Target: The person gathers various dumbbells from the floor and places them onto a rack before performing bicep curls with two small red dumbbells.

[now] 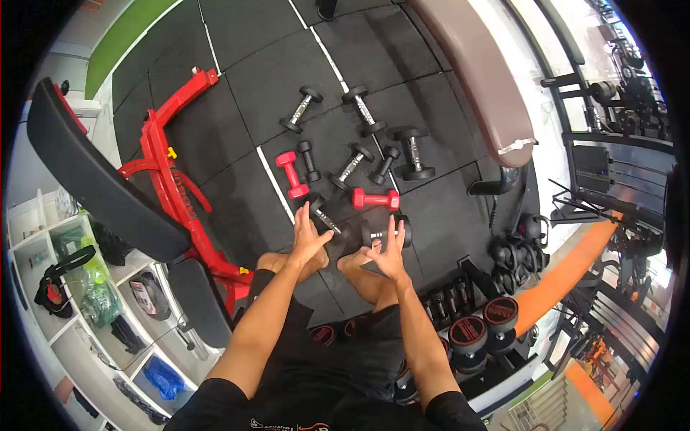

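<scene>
My left hand (309,241) is open with its fingers apart, above the floor beside a chrome-handled dumbbell (327,219). My right hand (389,253) is also open, fingers spread, and partly covers another chrome-handled dumbbell (407,231). Neither hand holds anything. Just beyond them lie a red dumbbell (375,200) on the right and a second red dumbbell (291,175) on the left. Farther out are a small black dumbbell (308,161), another black one (385,165), and several chrome-handled dumbbells, among them a large one (414,153).
A red-framed bench (167,172) with black pads stands to the left, near white shelves (43,248) holding bags. A brown padded bench (480,72) is at the upper right. A dumbbell rack (514,359) and kettlebells (509,253) stand at the lower right. Black mats (237,136) cover the floor.
</scene>
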The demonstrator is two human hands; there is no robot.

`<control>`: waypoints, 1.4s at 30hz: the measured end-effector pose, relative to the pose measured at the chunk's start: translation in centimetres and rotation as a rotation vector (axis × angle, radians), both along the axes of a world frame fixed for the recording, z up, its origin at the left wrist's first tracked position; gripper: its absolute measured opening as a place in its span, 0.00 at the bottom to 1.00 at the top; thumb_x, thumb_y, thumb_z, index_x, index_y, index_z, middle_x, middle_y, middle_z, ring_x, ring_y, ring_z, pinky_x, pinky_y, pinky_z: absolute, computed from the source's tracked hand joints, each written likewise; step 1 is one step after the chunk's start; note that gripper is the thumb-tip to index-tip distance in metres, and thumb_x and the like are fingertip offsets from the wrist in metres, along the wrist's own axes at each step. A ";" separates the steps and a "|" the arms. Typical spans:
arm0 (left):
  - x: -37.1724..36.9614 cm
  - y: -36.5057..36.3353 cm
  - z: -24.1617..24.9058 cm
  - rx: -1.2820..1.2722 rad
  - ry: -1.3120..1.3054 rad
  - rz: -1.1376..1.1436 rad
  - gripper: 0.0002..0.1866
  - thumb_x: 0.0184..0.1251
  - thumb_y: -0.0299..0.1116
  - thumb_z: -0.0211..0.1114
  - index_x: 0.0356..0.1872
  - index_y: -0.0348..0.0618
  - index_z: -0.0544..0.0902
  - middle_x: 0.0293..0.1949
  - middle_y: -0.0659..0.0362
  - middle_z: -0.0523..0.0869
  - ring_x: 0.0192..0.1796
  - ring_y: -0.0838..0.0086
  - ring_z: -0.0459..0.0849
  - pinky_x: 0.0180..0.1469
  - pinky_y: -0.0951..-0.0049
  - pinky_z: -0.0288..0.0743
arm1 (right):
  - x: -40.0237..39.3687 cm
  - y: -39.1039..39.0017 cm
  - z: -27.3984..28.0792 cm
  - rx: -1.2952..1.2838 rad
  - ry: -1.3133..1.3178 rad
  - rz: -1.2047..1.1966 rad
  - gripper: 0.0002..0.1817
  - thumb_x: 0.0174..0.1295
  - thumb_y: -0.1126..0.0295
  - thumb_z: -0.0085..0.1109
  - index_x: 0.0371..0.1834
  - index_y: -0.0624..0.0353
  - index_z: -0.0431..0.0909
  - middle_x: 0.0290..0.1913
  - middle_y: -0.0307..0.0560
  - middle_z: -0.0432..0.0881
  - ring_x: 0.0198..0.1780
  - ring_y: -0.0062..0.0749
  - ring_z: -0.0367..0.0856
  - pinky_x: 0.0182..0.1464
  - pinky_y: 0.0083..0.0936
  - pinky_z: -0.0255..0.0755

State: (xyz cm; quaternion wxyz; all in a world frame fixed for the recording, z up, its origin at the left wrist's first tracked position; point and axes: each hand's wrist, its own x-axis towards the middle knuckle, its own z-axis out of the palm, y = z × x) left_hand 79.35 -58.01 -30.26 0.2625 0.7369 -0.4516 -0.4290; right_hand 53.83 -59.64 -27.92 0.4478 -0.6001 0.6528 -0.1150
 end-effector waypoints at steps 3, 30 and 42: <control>0.4 -2.0 -8.5 -0.049 -0.027 0.007 0.57 0.45 0.41 0.79 0.76 0.47 0.53 0.72 0.36 0.56 0.74 0.44 0.57 0.74 0.54 0.56 | 0.0 -2.7 -8.5 -0.024 0.026 -0.006 0.67 0.40 0.50 0.78 0.81 0.42 0.38 0.80 0.62 0.32 0.78 0.72 0.34 0.75 0.60 0.43; 4.1 -17.2 -39.9 0.243 -0.590 0.309 0.41 0.54 0.42 0.70 0.64 0.31 0.61 0.53 0.38 0.79 0.55 0.44 0.78 0.57 0.52 0.75 | 0.8 -18.7 -42.1 -0.029 0.204 -0.243 0.62 0.52 0.56 0.69 0.74 0.77 0.31 0.70 0.82 0.51 0.71 0.70 0.57 0.74 0.42 0.55; 4.2 -18.9 -41.3 0.351 -0.631 0.318 0.25 0.64 0.42 0.61 0.51 0.33 0.65 0.39 0.39 0.83 0.40 0.44 0.85 0.46 0.50 0.79 | -0.3 -22.7 -48.5 -0.026 0.595 -0.677 0.34 0.57 0.46 0.65 0.44 0.74 0.74 0.35 0.67 0.85 0.36 0.57 0.87 0.43 0.45 0.82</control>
